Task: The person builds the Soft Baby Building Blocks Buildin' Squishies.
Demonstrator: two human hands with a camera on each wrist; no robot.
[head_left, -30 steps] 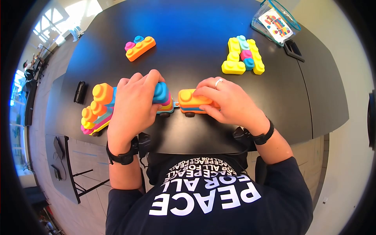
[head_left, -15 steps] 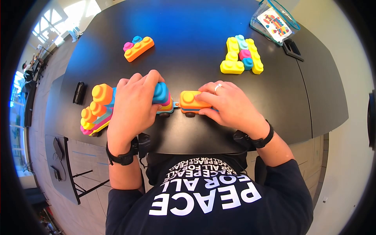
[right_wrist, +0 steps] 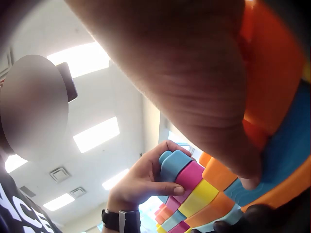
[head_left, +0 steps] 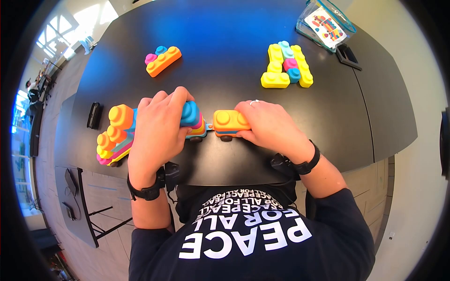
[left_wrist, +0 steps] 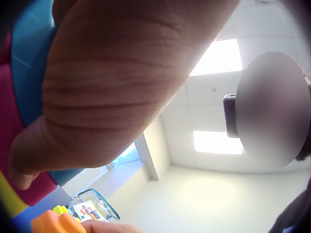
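In the head view, a toy block vehicle (head_left: 123,136) with stacked orange, blue, pink and yellow blocks stands at the left on dark wheels. My left hand (head_left: 159,124) grips its right end, fingers over the blue block (head_left: 190,112) and thumb on the near side. Just right of it stands a shorter wheeled wagon (head_left: 226,122), orange on top with a blue layer below. A small light-blue coupling (head_left: 209,127) lies between the two. My right hand (head_left: 272,122) holds the wagon's right end, its thumb against the blue layer in the right wrist view.
An orange long block (head_left: 163,62) lies at the far left beside pink and blue ones. Yellow blocks (head_left: 275,79) with teal, pink and blue ones lie at the far right. A clear bag (head_left: 328,28) with a picture card stands behind. A black case (head_left: 94,115) lies left.
The right hand's fingers have drawn back to the right along the wagon, uncovering more of its orange top. The left hand keeps its grip, and the view has shifted slightly.
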